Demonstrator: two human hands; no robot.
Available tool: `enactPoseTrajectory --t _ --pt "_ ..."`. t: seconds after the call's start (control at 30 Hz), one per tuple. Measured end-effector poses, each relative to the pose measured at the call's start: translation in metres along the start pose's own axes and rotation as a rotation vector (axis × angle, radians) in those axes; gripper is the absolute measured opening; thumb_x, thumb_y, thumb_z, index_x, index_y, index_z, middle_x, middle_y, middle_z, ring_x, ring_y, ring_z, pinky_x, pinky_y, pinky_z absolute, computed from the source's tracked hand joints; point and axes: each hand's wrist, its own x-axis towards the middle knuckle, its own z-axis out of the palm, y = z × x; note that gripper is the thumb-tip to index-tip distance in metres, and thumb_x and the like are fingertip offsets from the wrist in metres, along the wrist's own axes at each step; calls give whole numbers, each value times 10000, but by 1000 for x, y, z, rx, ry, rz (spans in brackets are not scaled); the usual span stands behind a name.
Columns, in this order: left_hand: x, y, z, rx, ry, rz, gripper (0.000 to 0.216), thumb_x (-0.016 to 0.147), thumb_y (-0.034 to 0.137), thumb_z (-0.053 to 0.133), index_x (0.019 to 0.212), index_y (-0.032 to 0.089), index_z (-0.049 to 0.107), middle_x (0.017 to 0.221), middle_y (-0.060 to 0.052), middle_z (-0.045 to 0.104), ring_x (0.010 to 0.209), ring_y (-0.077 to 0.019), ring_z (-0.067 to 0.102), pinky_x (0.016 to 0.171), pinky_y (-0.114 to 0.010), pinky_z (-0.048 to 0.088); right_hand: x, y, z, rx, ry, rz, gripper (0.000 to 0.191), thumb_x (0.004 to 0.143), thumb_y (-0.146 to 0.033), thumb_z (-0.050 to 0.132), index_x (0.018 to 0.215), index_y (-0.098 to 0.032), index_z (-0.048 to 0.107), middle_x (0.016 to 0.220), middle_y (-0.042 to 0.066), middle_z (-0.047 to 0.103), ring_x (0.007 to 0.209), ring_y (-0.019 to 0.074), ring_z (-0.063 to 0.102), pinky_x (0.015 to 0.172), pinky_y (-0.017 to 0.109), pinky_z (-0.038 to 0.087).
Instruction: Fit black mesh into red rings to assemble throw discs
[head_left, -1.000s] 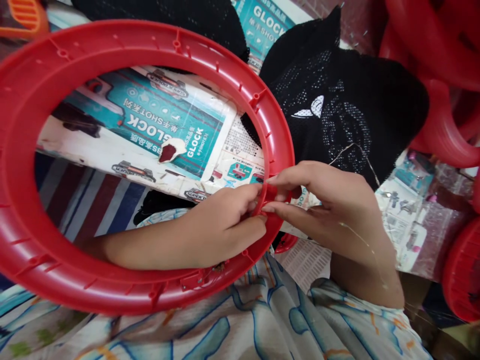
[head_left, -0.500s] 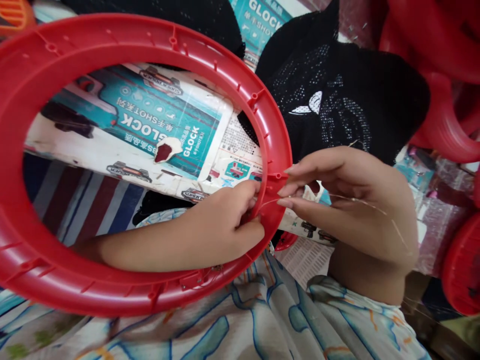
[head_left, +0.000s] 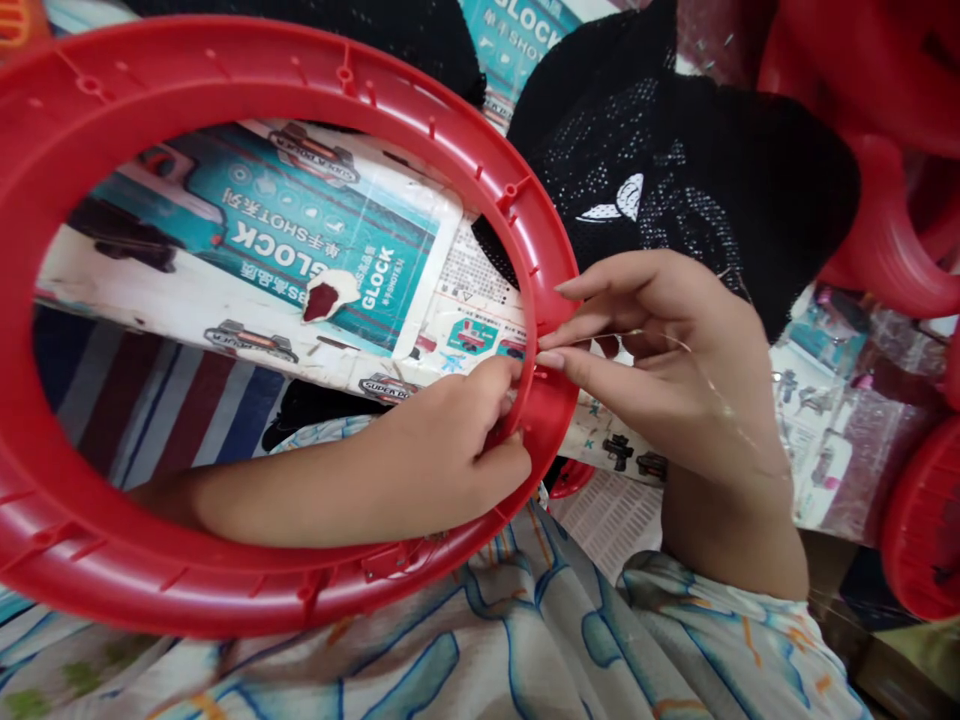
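A large red plastic ring (head_left: 409, 95) with pegs and ribs inside its channel fills the left and middle of the view, tilted over my lap. My left hand (head_left: 472, 435) reaches through its opening and grips the right part of the rim; some fingertips are hidden behind the inner wall. On the opposite side, my right hand (head_left: 667, 350) pinches a thin, fine wire (head_left: 684, 347) between thumb and forefinger, right at the channel near a peg. The wire's loose length trails back over the right hand. A small fitting with thin wires (head_left: 390, 562) sits in the ring's lower channel.
Under the ring lies a printed cardboard box (head_left: 420, 300) with a torn spot. Black mesh fabric (head_left: 712, 190) with a white pattern lies behind my right hand. Red plastic parts (head_left: 870, 200) are piled at the right, with another round red part (head_left: 926, 520) below.
My right hand has moved left and slightly up, bringing the pinched wire further over the ring's channel near the peg. My left hand keeps its grip on the rim.
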Motion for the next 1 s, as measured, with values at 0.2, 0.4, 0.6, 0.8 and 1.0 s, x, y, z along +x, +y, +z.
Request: enactPoseTrajectory --t 0.2,0.4,0.6,0.8,1.0 --pt "-1 -1 1 -301 -53 -24 308 878 216 537 1175 191 456 1013 -43 714 775 -148 662 635 -256 496 1 2 -1 -16 -28 2 365 805 -186 761 1107 -323 608 864 -37 741 793 199 740 671 302 597" --pt "5 8 -5 -510 -43 -106 193 884 259 601 1009 173 482 982 -34 670 724 -90 622 603 -193 490 1 3 3 26 7 13 378 786 -122 736 1087 -316 614 843 -49 735 775 183 745 622 272 586" --pt "14 7 -6 -353 16 -50 293 948 360 553 1188 240 435 760 49 581 557 -85 532 472 -180 397 -3 -2 5 71 40 -18 336 790 -144 750 1063 -300 633 851 -38 740 792 181 748 711 286 630" --pt "17 8 -2 -316 92 47 231 909 177 500 1132 212 454 894 25 576 745 -96 585 598 -190 441 -4 -1 0 54 22 -15 346 821 -136 738 1091 -319 624 912 -36 749 841 166 754 677 246 609" --pt "17 3 0 -136 126 60 174 936 269 520 1090 219 455 900 6 570 755 -126 541 597 -225 403 0 -2 -8 -10 54 -138 349 787 -150 774 1033 -334 608 941 -46 740 822 187 740 687 319 603"
